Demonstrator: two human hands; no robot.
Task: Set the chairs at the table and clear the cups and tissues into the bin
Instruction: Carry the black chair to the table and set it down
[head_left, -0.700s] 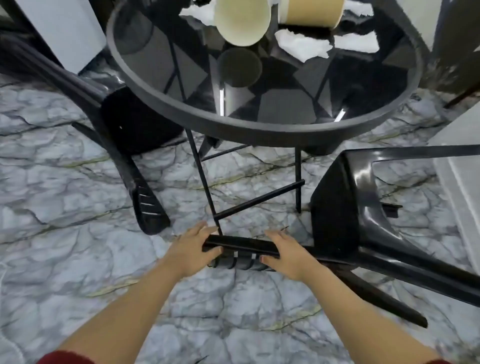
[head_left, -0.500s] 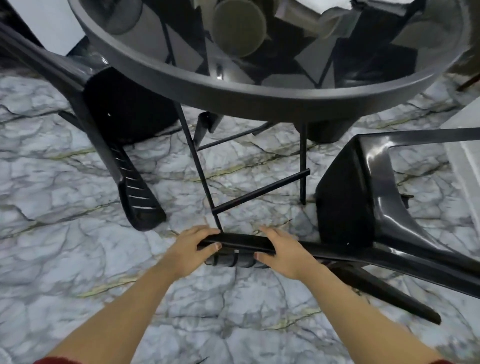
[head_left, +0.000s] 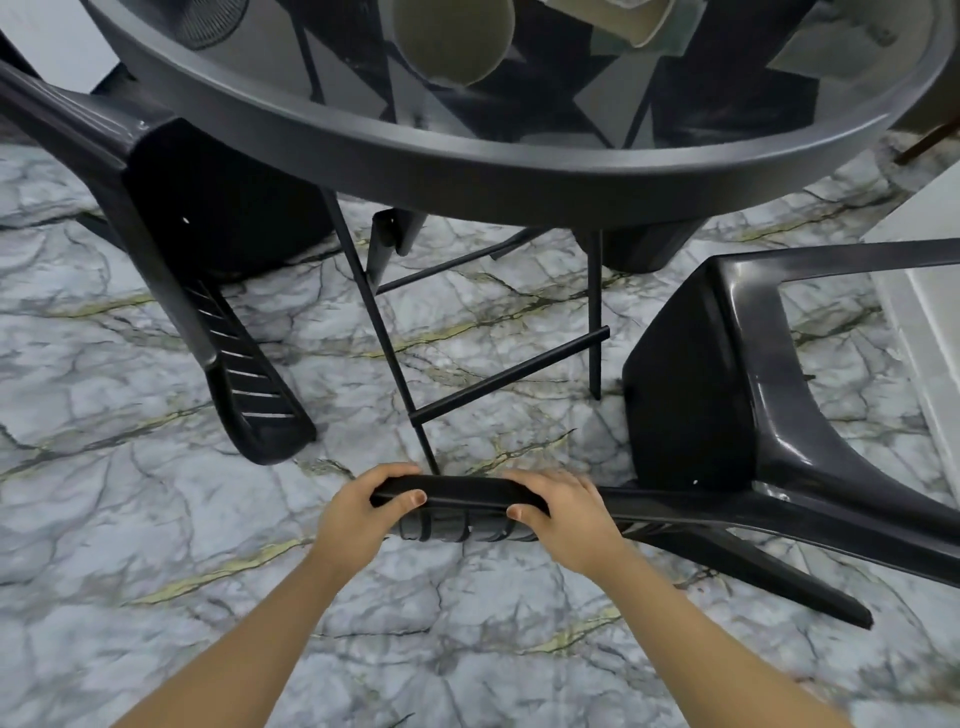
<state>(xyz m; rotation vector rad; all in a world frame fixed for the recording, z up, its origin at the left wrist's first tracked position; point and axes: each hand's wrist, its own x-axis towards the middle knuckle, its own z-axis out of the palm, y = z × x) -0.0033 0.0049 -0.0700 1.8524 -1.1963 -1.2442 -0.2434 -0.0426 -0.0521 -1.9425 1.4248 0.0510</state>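
Both hands have kept their hold while the view has dropped closer, so the surface's rim now fills more of the top. Left hand (head_left: 366, 512) and right hand (head_left: 563, 514) each wrap the top rail of the tipped chair (head_left: 696, 415), fingers over the far edge, thumbs on the near side. That chair lies on its side on the marble floor (head_left: 156, 519), seat to the right, legs running off right. Just beyond the hands stand the thin legs of the surface (head_left: 467, 171). On its glass top lie paper cups (head_left: 449, 39), on their sides. A second fallen chair (head_left: 208, 260) lies far left. Lifting from here, the chair back could likely knock the rim or the near leg, being so close.
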